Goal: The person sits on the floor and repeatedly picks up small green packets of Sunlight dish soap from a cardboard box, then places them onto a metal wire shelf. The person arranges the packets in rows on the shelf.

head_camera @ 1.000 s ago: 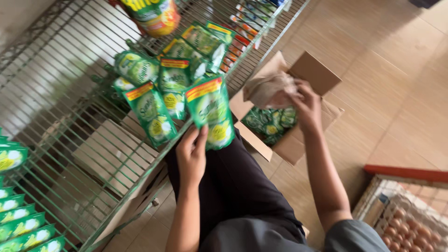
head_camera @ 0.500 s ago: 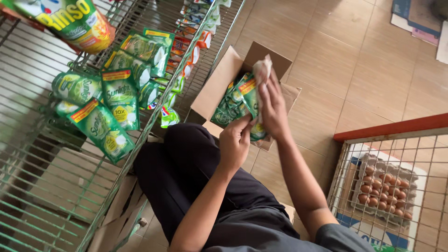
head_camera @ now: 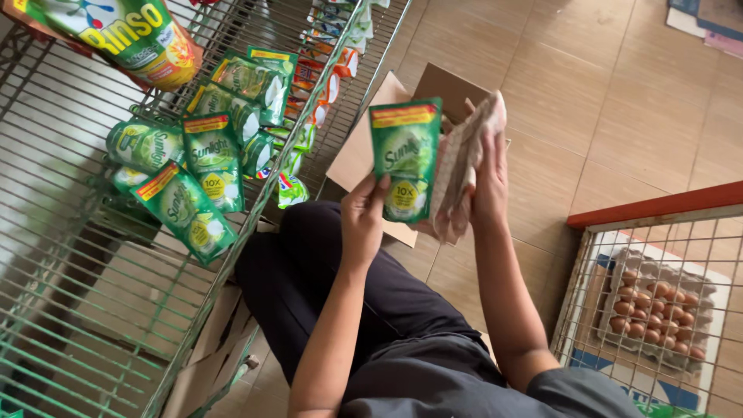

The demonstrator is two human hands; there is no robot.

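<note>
Green pouches on wire shelf

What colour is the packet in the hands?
Green pouch with a red-and-yellow top strip, seen in the head view.

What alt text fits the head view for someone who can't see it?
Both hands hold green pouches above an open cardboard box: left hand underneath, right hand behind. More green pouches lie on the wire shelf alongside.

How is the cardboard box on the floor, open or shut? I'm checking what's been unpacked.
Open: the cardboard box has its flaps spread outward behind the green pouch. Its contents are hidden.
</note>
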